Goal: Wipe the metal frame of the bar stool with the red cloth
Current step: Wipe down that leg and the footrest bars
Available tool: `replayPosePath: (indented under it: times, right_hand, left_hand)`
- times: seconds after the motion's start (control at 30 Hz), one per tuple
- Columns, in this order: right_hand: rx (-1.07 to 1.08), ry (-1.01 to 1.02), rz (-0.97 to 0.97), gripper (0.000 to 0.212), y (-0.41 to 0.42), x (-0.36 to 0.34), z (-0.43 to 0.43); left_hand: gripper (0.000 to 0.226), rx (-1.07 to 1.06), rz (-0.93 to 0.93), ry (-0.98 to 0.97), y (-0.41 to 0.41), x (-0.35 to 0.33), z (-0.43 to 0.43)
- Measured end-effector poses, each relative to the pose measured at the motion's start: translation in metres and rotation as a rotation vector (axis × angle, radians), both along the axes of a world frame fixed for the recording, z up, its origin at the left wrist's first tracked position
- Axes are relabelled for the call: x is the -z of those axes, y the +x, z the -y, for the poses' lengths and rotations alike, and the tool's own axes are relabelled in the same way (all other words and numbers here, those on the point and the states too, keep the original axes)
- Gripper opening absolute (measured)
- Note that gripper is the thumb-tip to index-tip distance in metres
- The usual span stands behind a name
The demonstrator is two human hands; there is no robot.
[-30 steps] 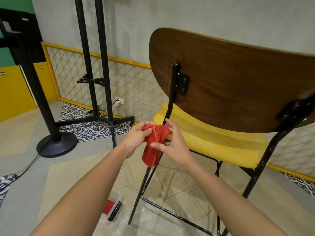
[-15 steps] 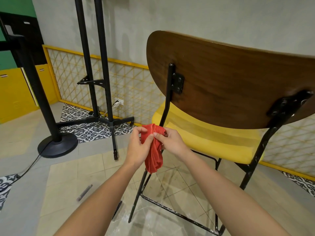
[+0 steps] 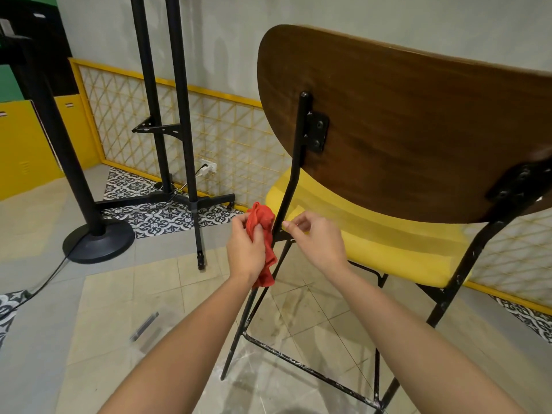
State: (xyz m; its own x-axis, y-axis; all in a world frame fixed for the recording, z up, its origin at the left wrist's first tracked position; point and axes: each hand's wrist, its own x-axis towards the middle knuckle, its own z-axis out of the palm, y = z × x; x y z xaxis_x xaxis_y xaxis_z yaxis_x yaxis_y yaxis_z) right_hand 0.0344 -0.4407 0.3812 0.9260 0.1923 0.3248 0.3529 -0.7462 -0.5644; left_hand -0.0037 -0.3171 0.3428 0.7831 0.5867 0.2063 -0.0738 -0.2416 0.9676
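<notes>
Gripping the red cloth [image 3: 261, 218] tight in the left hand [image 3: 245, 252], fingers curled round it, bunched against the left side of the bar stool's black metal frame [image 3: 294, 162], level with the near-left corner of the yellow seat [image 3: 388, 234]. Just right of that bar, holding the right hand [image 3: 316, 243] loose, fingers relaxed and lightly curled, tips beside the metal.

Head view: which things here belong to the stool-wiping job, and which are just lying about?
In the job: red cloth, left hand holding it, right hand, stool's black metal frame.
Lying about: round-based floor stand, twin-pole stand, wall socket, dark stick on floor.
</notes>
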Motion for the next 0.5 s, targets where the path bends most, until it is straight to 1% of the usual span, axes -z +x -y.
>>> replayPosePath:
  times: [0.07,0.1,0.17,0.23,0.3,0.4,0.5]
  right_hand:
    - [0.029,-0.165,0.13,0.037,0.006,0.002,0.008]
    - [0.019,-0.267,0.176,0.042,0.011,0.004,0.01]
    - [-0.006,-0.436,0.215,0.058,0.019,0.007,0.011]
    - [-0.023,-0.54,0.221,0.066,0.026,0.011,0.009]
    - [-0.037,-0.593,0.202,0.066,0.033,0.014,0.006]
    - [-0.035,-0.618,0.151,0.065,0.04,0.019,0.006]
    - [-0.029,-0.641,0.182,0.064,0.041,0.027,0.009]
  left_hand:
    - [0.028,-0.022,-0.008,-0.01,0.002,-0.002,-0.001]
    - [0.034,-0.017,-0.008,0.007,0.004,-0.004,-0.001]
    - [0.042,0.015,-0.007,0.058,0.01,-0.004,-0.001]
    - [0.044,0.057,-0.007,0.101,0.018,-0.001,0.001]
    - [0.042,0.082,-0.018,0.159,0.024,0.003,0.004]
    - [0.041,0.071,-0.033,0.167,0.029,0.008,0.008]
    - [0.04,0.047,-0.018,0.178,0.033,0.014,0.008]
